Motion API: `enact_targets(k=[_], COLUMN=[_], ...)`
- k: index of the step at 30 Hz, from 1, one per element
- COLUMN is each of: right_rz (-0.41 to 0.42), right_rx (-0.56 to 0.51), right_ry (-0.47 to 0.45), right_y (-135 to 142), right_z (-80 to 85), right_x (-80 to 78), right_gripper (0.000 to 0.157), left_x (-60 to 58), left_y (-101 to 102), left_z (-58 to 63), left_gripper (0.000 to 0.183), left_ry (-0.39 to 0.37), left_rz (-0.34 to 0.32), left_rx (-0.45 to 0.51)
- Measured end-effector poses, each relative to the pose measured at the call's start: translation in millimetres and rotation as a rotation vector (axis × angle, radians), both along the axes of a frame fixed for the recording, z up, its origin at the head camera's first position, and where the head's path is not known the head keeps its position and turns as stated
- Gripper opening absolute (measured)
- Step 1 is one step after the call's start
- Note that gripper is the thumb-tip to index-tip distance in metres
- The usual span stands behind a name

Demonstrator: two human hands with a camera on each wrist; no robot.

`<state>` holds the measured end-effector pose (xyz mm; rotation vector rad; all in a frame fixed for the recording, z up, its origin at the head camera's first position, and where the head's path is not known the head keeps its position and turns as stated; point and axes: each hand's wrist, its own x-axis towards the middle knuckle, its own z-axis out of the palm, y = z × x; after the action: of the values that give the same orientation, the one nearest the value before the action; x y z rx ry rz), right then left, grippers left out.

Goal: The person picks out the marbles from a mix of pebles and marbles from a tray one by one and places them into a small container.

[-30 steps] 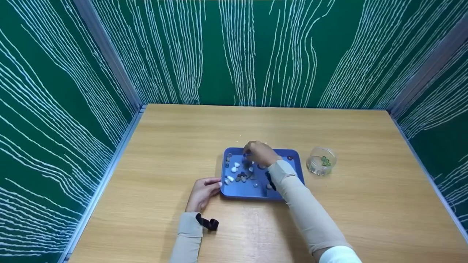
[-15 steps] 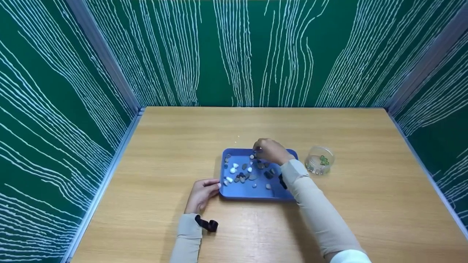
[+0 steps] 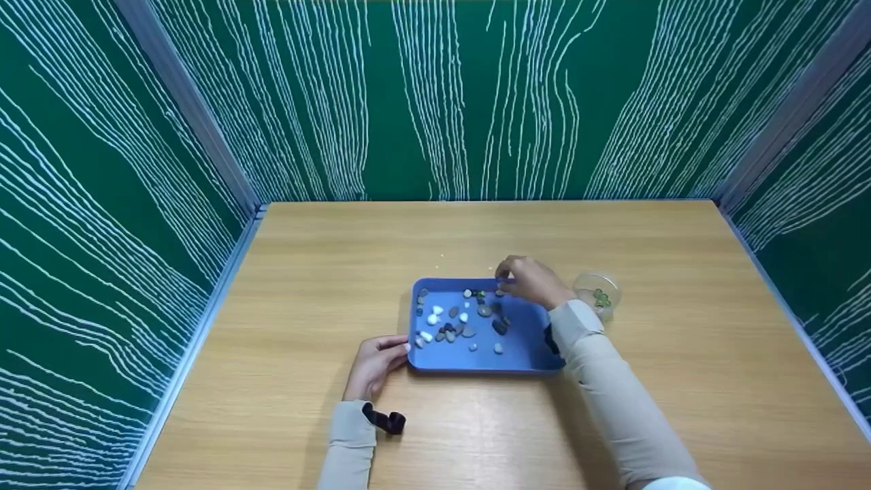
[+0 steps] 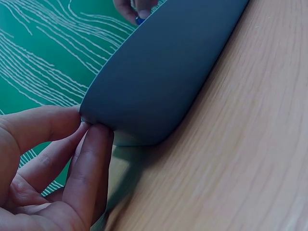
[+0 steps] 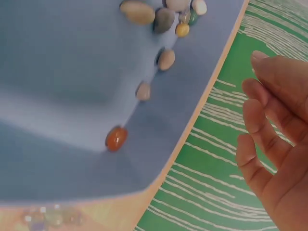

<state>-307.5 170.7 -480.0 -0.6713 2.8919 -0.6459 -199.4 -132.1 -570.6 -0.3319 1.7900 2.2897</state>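
My left hand (image 3: 373, 364) pinches the left edge of a shallow blue tray (image 3: 531, 340); in the left wrist view its thumb and fingertips (image 4: 98, 137) meet at the tray's corner. Above the far rim is my right hand (image 3: 534, 279), fingers bent. A small blue spot shows at its fingertips in the left wrist view; whether it is held I cannot tell. White pebbles (image 3: 433, 318), grey and dark stones (image 3: 500, 327) and a few green pieces lie scattered in the tray. An orange-brown polished stone (image 5: 116, 138) sits in the far right corner.
A clear round dish (image 3: 590, 278) with green glass marbles (image 3: 601, 298) stands just right of the tray on the wooden table (image 3: 326, 272). Tiny pale bits lie behind the tray. Green walls with white lines (image 3: 435, 102) enclose the back and sides.
My right hand has risen from among the stones and moved right along the tray's far rim, uncovering the middle stones. The left hand stays at the tray's edge.
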Motion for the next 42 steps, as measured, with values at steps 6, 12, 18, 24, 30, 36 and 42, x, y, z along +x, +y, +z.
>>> enact_targets(k=[6,12,18,24,30,36,42], right_rz=[-0.031,-0.061,-0.075,-0.095,-0.120,-0.156,-0.162], right_rx=[0.000,-0.020,-0.023,-0.019,-0.013,-0.016,-0.008], right_ry=[0.040,0.042,0.058,0.047,0.031,-0.012,-0.004], right_y=[15.7,31.5,47.1,64.4,82.1,100.9,119.8], right_z=[3.7,7.4,8.7,11.6,14.8,16.3,10.0], right_x=[3.1,8.7,11.8,15.4,16.6,19.7,23.3], right_gripper=[0.019,0.018,0.016,0.016,0.015,0.017,0.017], left_x=[1.5,1.9,1.3,1.5,1.1,0.6,0.9], left_y=[0.2,0.2,-0.1,-0.3,-0.2,-0.7,-1.1], left_z=[2.1,3.5,3.3,1.4,2.7,3.3,1.5], left_gripper=[0.037,0.037,0.035,0.035,0.036,0.037,0.037], left_ry=[0.001,-0.003,-0.008,-0.006,-0.003,-0.006,-0.013], left_rz=[-0.003,-0.002,-0.008,-0.007,-0.009,-0.011,-0.010], left_rx=[0.003,-0.005,-0.021,-0.023,-0.029,-0.021,-0.022])
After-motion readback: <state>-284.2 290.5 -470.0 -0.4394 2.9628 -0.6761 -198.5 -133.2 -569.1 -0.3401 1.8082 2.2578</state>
